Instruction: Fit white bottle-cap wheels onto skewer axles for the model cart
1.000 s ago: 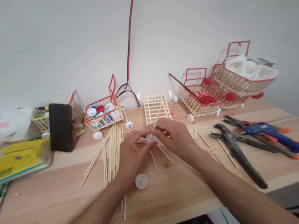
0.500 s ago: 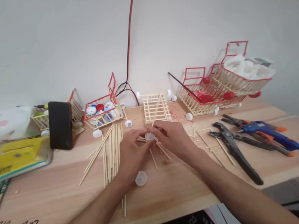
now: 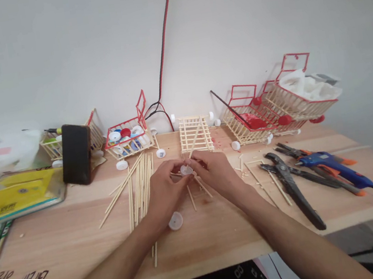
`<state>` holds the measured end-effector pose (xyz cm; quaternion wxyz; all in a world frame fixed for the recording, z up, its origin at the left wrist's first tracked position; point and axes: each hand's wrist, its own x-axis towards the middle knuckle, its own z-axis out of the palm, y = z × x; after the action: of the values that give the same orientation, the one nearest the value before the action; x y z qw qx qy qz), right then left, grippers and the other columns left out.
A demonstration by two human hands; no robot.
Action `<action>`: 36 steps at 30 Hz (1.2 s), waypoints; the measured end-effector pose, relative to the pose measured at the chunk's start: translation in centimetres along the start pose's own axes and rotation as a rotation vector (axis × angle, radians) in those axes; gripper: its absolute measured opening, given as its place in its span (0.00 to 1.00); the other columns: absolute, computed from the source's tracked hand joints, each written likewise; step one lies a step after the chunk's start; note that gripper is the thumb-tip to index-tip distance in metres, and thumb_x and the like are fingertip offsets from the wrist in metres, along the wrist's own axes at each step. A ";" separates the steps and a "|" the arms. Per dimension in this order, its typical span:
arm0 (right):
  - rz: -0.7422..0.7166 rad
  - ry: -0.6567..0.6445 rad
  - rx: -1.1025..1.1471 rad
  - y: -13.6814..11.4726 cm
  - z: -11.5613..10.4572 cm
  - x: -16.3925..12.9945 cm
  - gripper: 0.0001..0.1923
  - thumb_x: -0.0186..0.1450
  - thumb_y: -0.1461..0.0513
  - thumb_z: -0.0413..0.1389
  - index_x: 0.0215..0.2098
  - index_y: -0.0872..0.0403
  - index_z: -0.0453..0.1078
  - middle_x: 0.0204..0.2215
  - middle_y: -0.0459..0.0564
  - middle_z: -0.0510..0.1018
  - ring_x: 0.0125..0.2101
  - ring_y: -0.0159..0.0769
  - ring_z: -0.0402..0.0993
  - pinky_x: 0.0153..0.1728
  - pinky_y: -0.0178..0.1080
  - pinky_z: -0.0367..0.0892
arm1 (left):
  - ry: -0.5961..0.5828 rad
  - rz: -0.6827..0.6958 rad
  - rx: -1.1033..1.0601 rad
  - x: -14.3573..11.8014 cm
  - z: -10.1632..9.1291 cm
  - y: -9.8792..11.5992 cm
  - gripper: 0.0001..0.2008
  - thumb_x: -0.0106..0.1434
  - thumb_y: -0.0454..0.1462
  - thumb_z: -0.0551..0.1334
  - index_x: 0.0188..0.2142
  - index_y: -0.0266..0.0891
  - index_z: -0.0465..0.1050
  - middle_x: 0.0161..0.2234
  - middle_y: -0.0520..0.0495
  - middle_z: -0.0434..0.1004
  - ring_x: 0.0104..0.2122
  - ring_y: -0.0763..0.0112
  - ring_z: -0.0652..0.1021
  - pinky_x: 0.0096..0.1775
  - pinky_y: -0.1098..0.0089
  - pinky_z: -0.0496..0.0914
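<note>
Between the fingertips of my left hand is a clear round plastic cap, held by its edge. My right hand pinches a thin wooden stick, whose lower end meets the inside of the cap. The stick slants up and to the right, over a small slatted wooden frame with white caps at its corners. A second clear cap lies on the table just below my left hand. Loose sticks rest under my hands.
A bundle of sticks lies left of my hands. Behind stand small stick carts, one filled with bottle caps. Pliers and a blue glue gun lie right. A phone leans at left beside a yellow packet.
Both hands keep nearly the same pose around the cap and stick. The whole view has shifted very slightly.
</note>
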<state>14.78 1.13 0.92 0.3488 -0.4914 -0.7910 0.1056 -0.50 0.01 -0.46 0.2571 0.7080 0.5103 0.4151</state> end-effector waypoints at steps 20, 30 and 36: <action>-0.023 -0.027 0.019 0.3 0.3 0.0 0.16 0.68 0.58 0.48 0.24 0.54 0.65 0.20 0.43 0.69 0.23 0.28 0.63 0.26 0.32 0.53 | 0.048 0.154 0.073 -0.6 1.1 -0.8 0.22 0.59 0.35 0.62 0.52 0.47 0.59 0.47 0.49 0.71 0.41 0.68 0.76 0.41 0.67 0.71; -0.045 0.009 0.095 0.2 0.2 0.0 0.10 0.66 0.62 0.50 0.28 0.54 0.69 0.24 0.44 0.74 0.25 0.30 0.67 0.28 0.31 0.58 | 0.008 0.317 0.150 -0.4 0.7 -0.5 0.22 0.61 0.31 0.59 0.53 0.48 0.59 0.52 0.49 0.67 0.50 0.67 0.71 0.42 0.69 0.72; -0.042 0.015 0.111 0.3 0.1 0.0 0.11 0.66 0.62 0.50 0.29 0.54 0.70 0.24 0.45 0.76 0.25 0.30 0.68 0.28 0.32 0.58 | -0.028 0.312 0.170 -0.3 0.7 -0.7 0.24 0.60 0.31 0.59 0.55 0.49 0.59 0.55 0.48 0.66 0.51 0.66 0.71 0.45 0.67 0.72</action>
<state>14.91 1.31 0.65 0.3834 -0.4555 -0.7914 0.1384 -0.32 0.08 -1.50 0.1357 0.8035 0.4237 0.3956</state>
